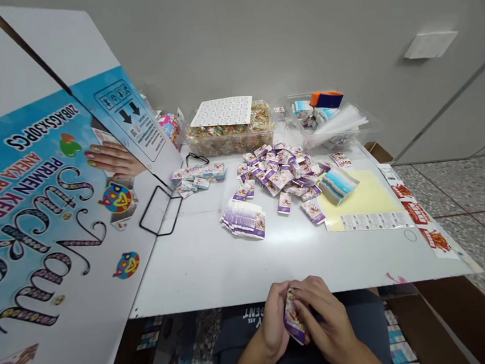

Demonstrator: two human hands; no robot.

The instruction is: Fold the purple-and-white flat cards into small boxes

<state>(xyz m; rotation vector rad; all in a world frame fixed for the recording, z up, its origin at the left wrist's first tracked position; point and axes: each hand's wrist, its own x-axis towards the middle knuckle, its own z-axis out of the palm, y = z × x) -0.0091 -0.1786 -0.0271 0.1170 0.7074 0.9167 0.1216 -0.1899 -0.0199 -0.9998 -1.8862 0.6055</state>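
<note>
Over my lap, just in front of the table edge, my left hand (277,320) and my right hand (322,317) both grip a small purple-and-white printed box (294,317). The box is tilted, and its upper end is partly covered by my fingers. Farther up the table lies a heap of similar small boxes (282,169). Closer to me is a fanned stack of flat purple-and-white cartons (244,219). A blue-and-white bundle of cards (339,185) rests on a yellow sheet (372,189), with a strip of labels (372,221) along its lower edge.
A large printed carton (56,211) stands at the left. Along the back are a clear tub of colourful small pieces (230,140) with a sticker sheet (222,111) on top, and a clear bin (332,136) holding an orange-and-blue block (326,99). Blue boxes (199,173) lie left.
</note>
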